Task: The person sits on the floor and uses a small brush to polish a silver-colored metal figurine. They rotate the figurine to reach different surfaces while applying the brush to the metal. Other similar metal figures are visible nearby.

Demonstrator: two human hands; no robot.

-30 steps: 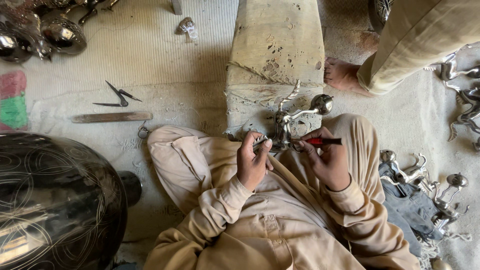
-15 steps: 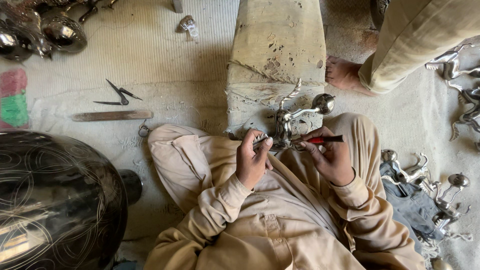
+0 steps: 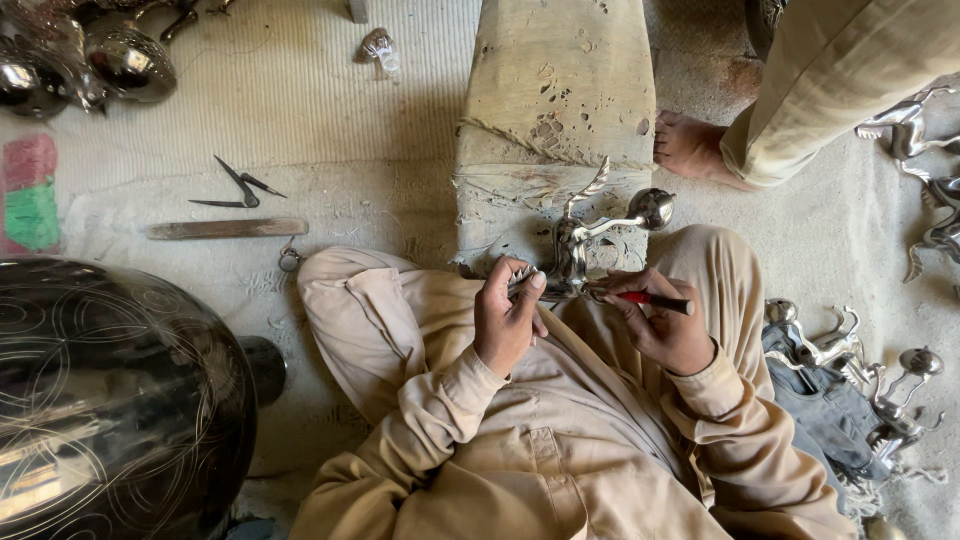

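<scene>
Metal figurine [image 3: 578, 240], silvery with raised wing and round ball, stands against the wooden block [image 3: 555, 110]. Left hand [image 3: 508, 318] pinches its base; right hand [image 3: 660, 322] clasps a red-handled tool [image 3: 650, 299].

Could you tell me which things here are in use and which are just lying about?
In use: left hand, right hand, red-handled tool, silver figurine, wooden block.
Lying about: compass dividers, flat metal bar, dark engraved vessel, finished figurines.
</scene>
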